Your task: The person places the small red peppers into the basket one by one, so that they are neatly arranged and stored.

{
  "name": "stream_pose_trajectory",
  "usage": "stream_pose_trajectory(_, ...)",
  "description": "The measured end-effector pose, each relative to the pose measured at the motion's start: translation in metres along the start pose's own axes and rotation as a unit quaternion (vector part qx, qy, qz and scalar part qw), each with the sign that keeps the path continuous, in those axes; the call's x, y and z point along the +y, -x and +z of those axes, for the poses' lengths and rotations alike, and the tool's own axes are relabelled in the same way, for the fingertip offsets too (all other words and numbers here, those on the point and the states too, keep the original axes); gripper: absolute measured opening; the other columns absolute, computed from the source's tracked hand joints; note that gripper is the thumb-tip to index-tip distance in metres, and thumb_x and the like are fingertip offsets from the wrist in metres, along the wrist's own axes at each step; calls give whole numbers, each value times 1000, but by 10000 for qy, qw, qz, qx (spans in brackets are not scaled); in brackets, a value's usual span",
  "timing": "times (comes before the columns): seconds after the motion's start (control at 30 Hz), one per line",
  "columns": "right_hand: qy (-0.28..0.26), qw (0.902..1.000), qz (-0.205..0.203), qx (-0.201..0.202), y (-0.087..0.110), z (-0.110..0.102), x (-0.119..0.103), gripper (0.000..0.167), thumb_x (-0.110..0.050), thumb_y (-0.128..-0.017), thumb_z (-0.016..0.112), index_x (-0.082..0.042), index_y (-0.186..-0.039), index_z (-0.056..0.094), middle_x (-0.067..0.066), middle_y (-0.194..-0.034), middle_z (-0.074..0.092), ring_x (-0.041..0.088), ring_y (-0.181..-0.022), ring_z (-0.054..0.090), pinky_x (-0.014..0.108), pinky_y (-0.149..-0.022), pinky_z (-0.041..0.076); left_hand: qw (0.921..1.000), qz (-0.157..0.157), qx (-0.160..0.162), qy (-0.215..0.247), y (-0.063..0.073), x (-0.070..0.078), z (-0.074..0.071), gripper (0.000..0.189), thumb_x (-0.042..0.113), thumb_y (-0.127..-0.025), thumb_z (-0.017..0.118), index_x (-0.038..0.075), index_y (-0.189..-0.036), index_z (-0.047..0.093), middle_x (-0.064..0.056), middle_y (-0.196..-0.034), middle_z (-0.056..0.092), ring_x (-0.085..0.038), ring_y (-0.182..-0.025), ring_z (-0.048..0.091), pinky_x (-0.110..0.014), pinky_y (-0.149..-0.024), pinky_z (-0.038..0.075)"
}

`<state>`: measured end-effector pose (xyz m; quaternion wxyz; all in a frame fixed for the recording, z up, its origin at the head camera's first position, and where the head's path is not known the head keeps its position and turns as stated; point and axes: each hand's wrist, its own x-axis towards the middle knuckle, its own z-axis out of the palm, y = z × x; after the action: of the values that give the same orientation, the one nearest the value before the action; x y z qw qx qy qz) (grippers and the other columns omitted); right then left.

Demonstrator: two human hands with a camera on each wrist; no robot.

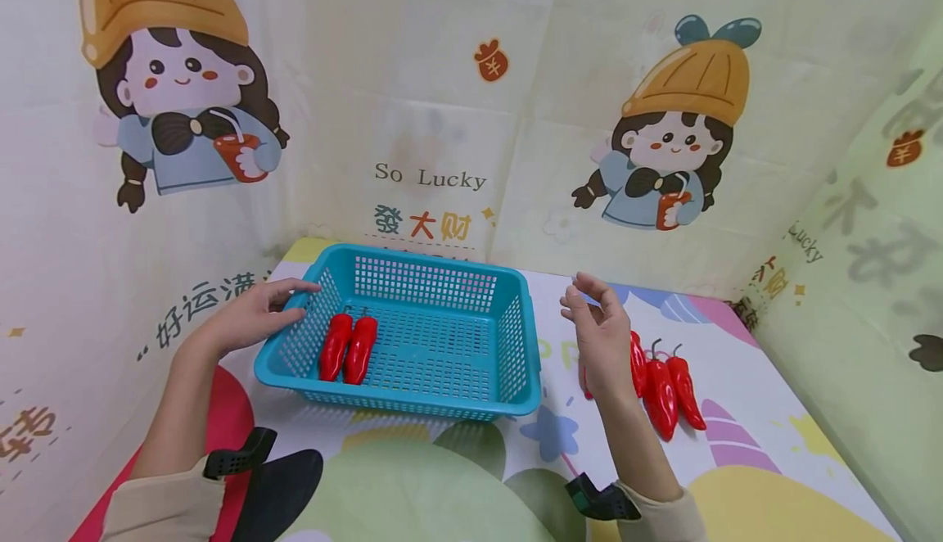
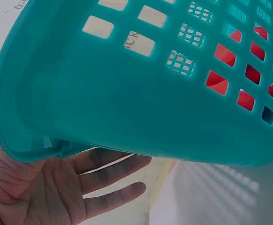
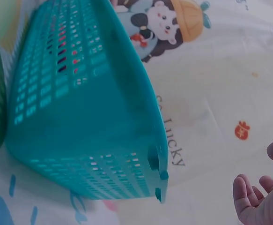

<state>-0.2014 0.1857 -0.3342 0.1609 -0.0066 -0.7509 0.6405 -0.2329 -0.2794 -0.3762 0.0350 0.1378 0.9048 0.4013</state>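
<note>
A blue-green plastic basket stands on the table, with two red peppers side by side at its left end. My left hand is at the basket's left rim, thumb and forefinger reaching over it in the head view. In the left wrist view, the other fingers extend fairly straight along the outside of the basket. To the right of the basket, my right hand is raised with loosely bent fingers and nothing in it. Several red peppers lie beside and behind that hand, which partly hides some.
A cloth with colourful prints covers the table. Printed cloth walls stand behind and on both sides. Each wrist wears a dark band device.
</note>
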Motion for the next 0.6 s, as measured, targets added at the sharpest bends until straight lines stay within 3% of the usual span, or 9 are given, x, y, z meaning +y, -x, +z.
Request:
stream_pose_trajectory(0.27, 289, 9982, 382, 355, -5, -12, 9, 53, -46, -101, 60, -21, -147, 50, -2, -141, 55, 15, -115, 65, 28, -101, 53, 9999, -88, -40, -29, -1, 0, 3, 64, 18, -95, 70, 8, -153, 44, -35, -152, 36, -61, -132, 39, -53, -81, 62)
stream_pose_trajectory(0.47, 148, 9987, 322, 368, -12, -21, 7, 51, -41, -103, 58, -15, -147, 49, 2, -138, 54, 15, -114, 64, 18, -98, 52, 9999, -120, -56, -45, -3, -1, 3, 64, 18, -96, 70, 8, -153, 43, -35, -153, 35, -62, -133, 38, -54, -81, 62)
stream_pose_trajectory(0.6, 185, 9977, 452, 459, -17, -29, 6, 53, -41, -103, 58, -16, -149, 49, 0, -137, 53, 11, -110, 64, 18, -98, 52, 9999, -125, -40, -50, -4, -1, 3, 66, 18, -95, 70, 8, -154, 42, -35, -153, 34, -62, -133, 38, -55, -81, 62)
